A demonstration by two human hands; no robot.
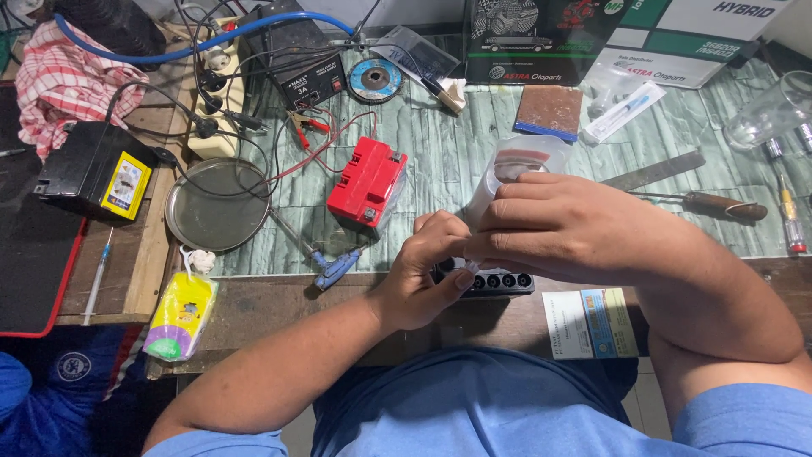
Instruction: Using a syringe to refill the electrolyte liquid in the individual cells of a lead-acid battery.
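My right hand [562, 227] grips a clear plastic bottle [516, 165] with a reddish band inside, tilted down over a black battery [499, 281] whose row of round filler holes shows at the workbench's front edge. My left hand [423, 275] rests against the left end of that black battery, its fingers curled by the bottle's lower end. The bottle's tip is hidden between my hands.
A red battery [368, 180] lies left of my hands, with a round metal dish [217, 205] beyond it. A black and yellow battery [97, 172], a power supply [304, 72], a screwdriver [715, 205], a glass [770, 110] and a syringe [97, 279] lie around.
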